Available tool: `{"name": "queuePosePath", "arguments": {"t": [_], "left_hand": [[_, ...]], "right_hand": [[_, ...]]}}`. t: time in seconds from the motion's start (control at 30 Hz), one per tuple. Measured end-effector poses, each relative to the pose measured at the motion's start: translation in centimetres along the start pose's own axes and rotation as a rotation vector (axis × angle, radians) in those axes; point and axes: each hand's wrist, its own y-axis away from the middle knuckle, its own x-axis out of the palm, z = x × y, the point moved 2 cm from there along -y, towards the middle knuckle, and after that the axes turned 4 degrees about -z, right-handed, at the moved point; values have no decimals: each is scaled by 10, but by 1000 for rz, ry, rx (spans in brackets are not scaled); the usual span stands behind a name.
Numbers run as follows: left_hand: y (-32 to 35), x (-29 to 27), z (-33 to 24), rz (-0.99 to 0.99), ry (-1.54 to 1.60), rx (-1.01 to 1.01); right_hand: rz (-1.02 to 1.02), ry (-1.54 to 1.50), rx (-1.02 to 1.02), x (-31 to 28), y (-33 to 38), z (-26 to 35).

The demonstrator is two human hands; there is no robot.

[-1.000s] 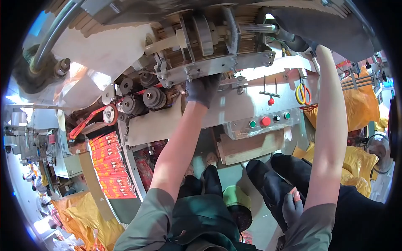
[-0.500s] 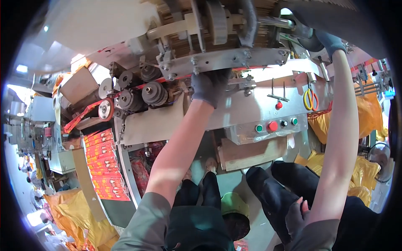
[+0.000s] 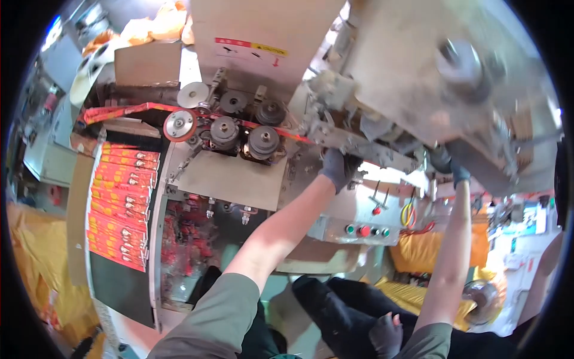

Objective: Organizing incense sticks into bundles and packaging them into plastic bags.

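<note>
A packaging machine with a metal side bar (image 3: 382,149) stands before me. My left hand (image 3: 338,166), in a dark grey glove, reaches under the bar's left end beside the red film strip (image 3: 293,136). Its fingers are mostly hidden by the bar and in shadow. Farther right, my right hand (image 3: 458,163), also gloved, is up at the machine's far end beneath a large blurred cover (image 3: 418,72). What its fingers touch is hidden there. The film runs left between several dark round rollers (image 3: 263,142).
Red flat packets (image 3: 122,206) lie in a row on a dark conveyor belt (image 3: 122,299) at left. A control box (image 3: 365,231) with coloured buttons and yellow-handled scissors (image 3: 408,214) are on the machine's front. Another person's gloved hand (image 3: 385,335) rests by dark trousers at lower right.
The view has turned to the left, so the machine and both hands sit farther right in it. Both hands stay at about the same parts of the machine.
</note>
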Motion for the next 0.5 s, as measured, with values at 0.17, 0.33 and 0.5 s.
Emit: {"name": "queuePosePath", "arguments": {"t": [0.17, 0.33, 0.5], "left_hand": [[78, -25, -73, -145, -552, -36], [259, -34, -193, -300, -1672, 882], [392, -74, -375, -1151, -2374, 1595]], "right_hand": [[218, -208, 148, -13, 84, 172], [37, 307, -317, -183, 209, 238], [-110, 744, -763, -288, 326, 327]]}}
